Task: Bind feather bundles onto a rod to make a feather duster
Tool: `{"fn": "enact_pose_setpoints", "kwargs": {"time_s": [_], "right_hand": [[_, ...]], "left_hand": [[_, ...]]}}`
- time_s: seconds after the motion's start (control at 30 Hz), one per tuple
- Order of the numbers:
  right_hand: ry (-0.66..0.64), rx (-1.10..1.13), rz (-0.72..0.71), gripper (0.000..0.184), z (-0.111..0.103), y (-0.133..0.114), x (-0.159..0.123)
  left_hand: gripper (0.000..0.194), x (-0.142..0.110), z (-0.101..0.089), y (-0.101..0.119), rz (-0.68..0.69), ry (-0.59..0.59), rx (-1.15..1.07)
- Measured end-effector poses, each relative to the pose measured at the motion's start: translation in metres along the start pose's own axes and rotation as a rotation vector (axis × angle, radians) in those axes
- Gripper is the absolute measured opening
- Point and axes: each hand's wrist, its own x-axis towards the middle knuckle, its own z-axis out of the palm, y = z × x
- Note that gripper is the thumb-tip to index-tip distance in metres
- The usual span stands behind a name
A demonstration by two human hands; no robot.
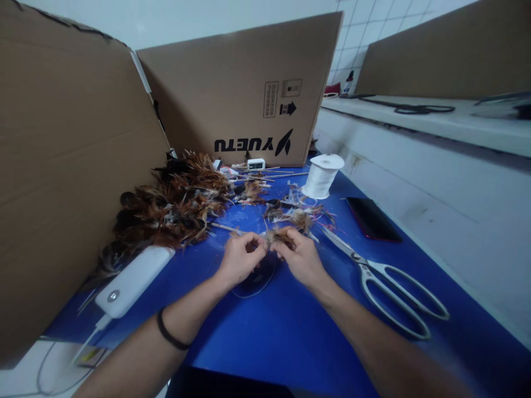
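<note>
1. Counter [249, 337]: plain deep blue.
2. Feathers [170, 213] along its left edge: mottled russet, black and grey.
3. Spool [321, 181] near the far right corner: white.
4. Phone [373, 219] by the right edge: black, its rim apparently dark red.
5. Power bank [136, 279] at the left edge: white.
6. Cardboard panel [211, 99] behind the far edge: plain brown, printed black.
7. Wall tiles [375, 27]: pale, dark-lined grid.

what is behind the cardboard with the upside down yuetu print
Above the cardboard, a pale wall shows; past its right edge, white tiles. Whatever sits lower, directly behind it, is covered.
</note>
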Motion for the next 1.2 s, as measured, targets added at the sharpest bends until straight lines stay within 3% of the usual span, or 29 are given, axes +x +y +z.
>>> {"fn": "enact_pose_setpoints", "kwargs": {"time_s": [0.3, 0.67, 0.97, 1.2], "right_hand": [[0.018, 0.05, 0.071, 0.006, 0.002, 0.002, 0.001], [0.085, 0.224, 0.185, 0.015, 0.005, -0.009, 0.0], [0.115, 0.144, 0.138, 0.015, 0.003, -0.007, 0.001], [0.096, 0.091, 0.106, 0.012, 0.002, -0.005, 0.001]], "left_hand": [[0.006, 0.002, 0.002, -0.003, -0.019, 0.004, -0.042], [0.011, 0.004, 0.003, -0.005, -0.087, 0.045, -0.106], [0.014, 0.002, 0.001, 0.001, -0.094, -0.057, -0.221], [0.027, 0.001, 0.004, 0.002, -0.081, -0.093, -0.175]]}}
